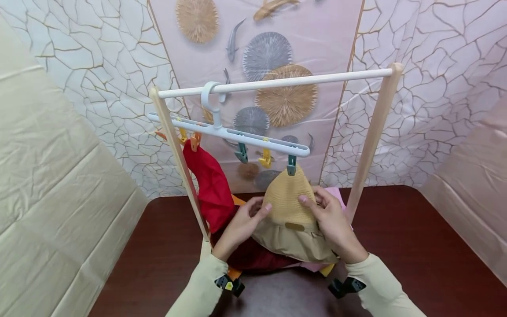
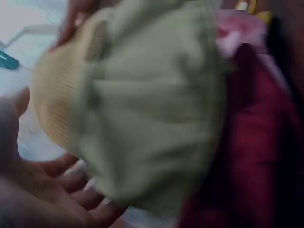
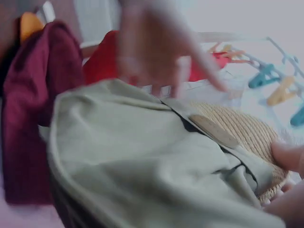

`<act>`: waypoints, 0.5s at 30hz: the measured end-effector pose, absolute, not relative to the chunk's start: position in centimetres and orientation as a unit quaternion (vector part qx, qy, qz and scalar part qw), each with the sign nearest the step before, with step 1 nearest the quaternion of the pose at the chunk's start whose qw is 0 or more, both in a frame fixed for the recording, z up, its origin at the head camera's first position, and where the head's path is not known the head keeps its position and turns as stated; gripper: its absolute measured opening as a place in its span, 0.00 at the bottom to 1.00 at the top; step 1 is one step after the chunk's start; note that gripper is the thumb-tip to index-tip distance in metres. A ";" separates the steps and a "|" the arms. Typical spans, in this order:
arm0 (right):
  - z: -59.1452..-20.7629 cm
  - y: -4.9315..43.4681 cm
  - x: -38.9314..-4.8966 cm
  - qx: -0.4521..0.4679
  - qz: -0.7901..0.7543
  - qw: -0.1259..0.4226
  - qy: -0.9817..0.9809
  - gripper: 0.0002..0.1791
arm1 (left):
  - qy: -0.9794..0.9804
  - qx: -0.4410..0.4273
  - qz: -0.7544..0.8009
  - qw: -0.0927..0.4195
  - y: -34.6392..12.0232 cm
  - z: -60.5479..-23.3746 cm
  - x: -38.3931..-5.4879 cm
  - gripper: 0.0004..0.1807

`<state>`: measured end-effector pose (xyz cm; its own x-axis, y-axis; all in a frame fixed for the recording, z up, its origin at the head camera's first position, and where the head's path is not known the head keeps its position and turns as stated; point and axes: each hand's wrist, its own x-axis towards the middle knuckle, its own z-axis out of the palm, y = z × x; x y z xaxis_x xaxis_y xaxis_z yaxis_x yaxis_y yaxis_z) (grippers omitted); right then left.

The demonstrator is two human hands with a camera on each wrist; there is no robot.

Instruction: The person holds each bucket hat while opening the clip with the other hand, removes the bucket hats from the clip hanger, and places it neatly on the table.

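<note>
A sun hat with a tan woven crown and a beige cloth brim is upright below a hanger. Its peaked top meets a dark green clip at the hanger's right end; whether the clip bites it I cannot tell. My right hand pinches the crown's right side, the thumb on the weave. At the crown's left is my left hand; in the left wrist view its fingers are spread and loose beside the hat, with a gap at the thumb.
The pale blue hanger hooks over a white rail between wooden posts. A red cloth hangs at its left from an orange clip. Maroon cloth lies behind the brim on the dark table.
</note>
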<state>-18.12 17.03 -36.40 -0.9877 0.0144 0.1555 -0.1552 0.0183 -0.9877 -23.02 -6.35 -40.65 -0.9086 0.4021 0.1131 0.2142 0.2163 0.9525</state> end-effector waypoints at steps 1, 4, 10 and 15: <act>-36.4 17.2 -18.2 0.039 0.720 0.059 -0.690 0.15 | 0.776 0.199 0.591 0.087 -6.5 -41.4 -23.0 0.27; -36.8 17.9 -18.6 0.017 0.778 0.056 -0.626 0.11 | 0.765 0.198 0.601 0.118 -7.1 -43.0 -22.9 0.21; -38.4 19.2 -20.1 -0.026 0.837 0.025 -0.546 0.13 | 0.661 0.126 0.712 0.200 -7.8 -45.2 -23.2 0.22; -39.8 19.4 -21.4 -0.080 0.875 0.024 -0.477 0.14 | 0.529 0.022 0.821 0.215 -6.8 -45.6 -23.4 0.26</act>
<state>-21.41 19.38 -39.80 -0.9861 0.1180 -0.1167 0.0341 -0.5439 -0.8385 -23.38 -6.76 -45.60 -0.9062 0.3769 -0.1916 -0.3302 -0.3478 0.8775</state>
